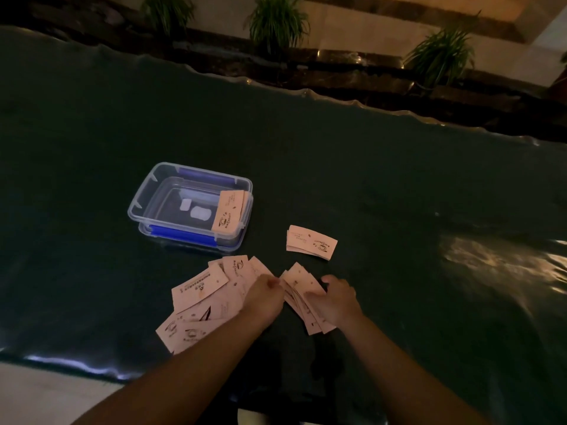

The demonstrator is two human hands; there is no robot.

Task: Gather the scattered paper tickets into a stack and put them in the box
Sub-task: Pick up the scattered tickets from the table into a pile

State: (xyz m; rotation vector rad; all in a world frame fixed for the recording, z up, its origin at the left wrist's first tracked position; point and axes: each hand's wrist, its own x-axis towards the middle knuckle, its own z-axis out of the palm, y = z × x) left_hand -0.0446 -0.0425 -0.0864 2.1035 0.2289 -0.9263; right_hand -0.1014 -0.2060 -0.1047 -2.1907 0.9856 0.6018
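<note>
Fingers of right hand [333, 299] press down on small ticket pile [302, 297]; left hand [264, 297] fingers curled, grip unclear, on spread tickets [199, 302]. Box [190, 207] at 11 o'clock.

Dark green table [399, 194] — clear box [147, 194], fanned tickets [199, 289], small ticket stack [311, 242]

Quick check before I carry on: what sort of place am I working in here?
Probably a hotel or office lobby, dimly lit: potted plants line a dark polished stone ledge by pale walls. You work at a table under a dark, glossy cover.
</note>
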